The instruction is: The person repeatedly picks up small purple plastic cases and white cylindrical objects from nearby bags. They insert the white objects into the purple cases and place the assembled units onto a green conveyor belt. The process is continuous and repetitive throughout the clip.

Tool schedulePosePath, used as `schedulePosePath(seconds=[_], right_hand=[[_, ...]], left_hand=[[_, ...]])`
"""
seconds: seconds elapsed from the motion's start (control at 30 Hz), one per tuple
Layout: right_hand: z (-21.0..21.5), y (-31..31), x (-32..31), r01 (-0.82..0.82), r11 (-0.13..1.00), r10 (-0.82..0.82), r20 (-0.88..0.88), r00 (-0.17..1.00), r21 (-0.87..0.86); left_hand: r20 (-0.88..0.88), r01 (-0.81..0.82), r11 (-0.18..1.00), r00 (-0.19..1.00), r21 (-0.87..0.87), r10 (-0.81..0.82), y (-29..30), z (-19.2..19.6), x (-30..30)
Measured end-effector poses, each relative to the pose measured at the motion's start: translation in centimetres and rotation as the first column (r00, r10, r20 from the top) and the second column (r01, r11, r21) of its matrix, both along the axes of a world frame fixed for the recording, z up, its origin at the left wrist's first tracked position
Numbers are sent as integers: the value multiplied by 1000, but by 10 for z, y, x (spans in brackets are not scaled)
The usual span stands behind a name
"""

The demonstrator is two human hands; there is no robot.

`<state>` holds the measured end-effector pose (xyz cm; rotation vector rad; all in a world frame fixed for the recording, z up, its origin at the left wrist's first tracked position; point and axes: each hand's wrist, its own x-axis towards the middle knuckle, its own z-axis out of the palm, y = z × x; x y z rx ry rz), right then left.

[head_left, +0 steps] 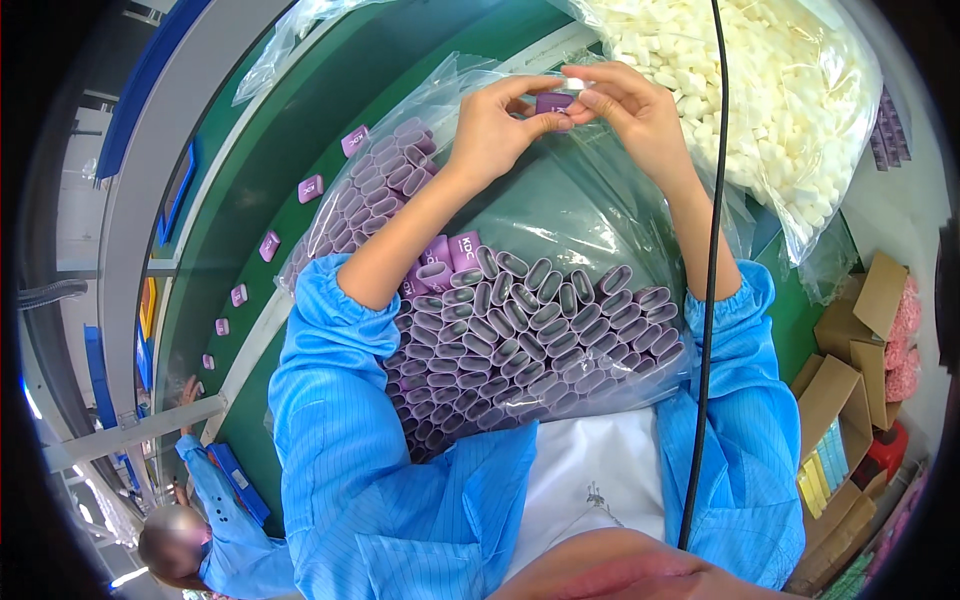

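Away from my body, both hands meet over a clear plastic bag. My left hand (492, 125) is closed, pinching a short purple oval sleeve (553, 103) between its fingers and thumb. Between the fingertips of my right hand (640, 108) is a small white block (574, 84), right at the sleeve; whether it enters the sleeve I cannot tell. Closer to me, the plastic bag (610, 220) holds many purple sleeves (520, 330), mostly with their oval openings facing up. To the upper right, a big clear bag is filled with cream-white blocks (740, 100).
On the green conveyor belt (285, 215) at left, several purple pieces (311, 188) lie in a row. More sleeves (375, 185) fill a bag beside it. A black cable (711, 300) hangs across the right. Cardboard boxes (835, 400) stand far right. A co-worker's blue sleeve (235, 545) shows lower left.
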<state>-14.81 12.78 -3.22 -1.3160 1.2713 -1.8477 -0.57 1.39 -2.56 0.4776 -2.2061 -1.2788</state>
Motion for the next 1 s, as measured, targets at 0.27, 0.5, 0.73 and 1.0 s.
schedulePosePath(seconds=[0.27,0.5,0.73,1.0], right_hand=[[-12,0,-7,78,996,-70,-181,981,38],[-11,-2,9,184,979,-200,-266,943,-85],[6,6,7,145,969,-221,-436,872,-200],[11,16,-4,73,988,-135,-528,839,-137]], left_hand=[[-33,-4,986,999,-167,-1,2,2,4],[-122,-35,929,992,-368,-11,5,9,5],[-145,85,957,988,277,-46,-1,12,6],[-48,198,951,980,237,-192,-15,14,11]])
